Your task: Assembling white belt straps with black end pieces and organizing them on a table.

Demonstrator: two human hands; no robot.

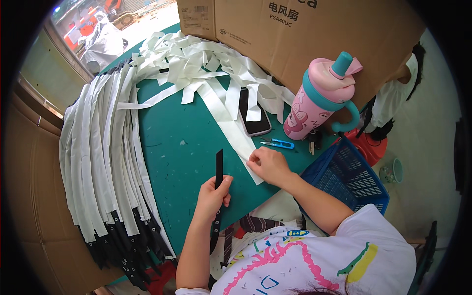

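Observation:
My left hand [212, 197] is closed round a black strap [219, 164]. One end of the strap points up past the thumb, and the rest, with metal eyelets, hangs below the hand over the table's near edge. Pinched in the fingers of my right hand [268, 166] is the near part of a white fabric strip [221, 113]. That strip lies flat on the green table [172, 142] and runs back to a tangled heap of white strips [191, 56]. The two hands are a short way apart.
Many white strips with black eyelet straps [105, 147] hang in a row at the left. A phone [256, 120], blue thread snips [279, 143], keys [313, 142] and a pink tumbler [319, 96] stand or lie at right. Behind is a cardboard box [305, 39]; a blue basket [344, 172] sits beside the table.

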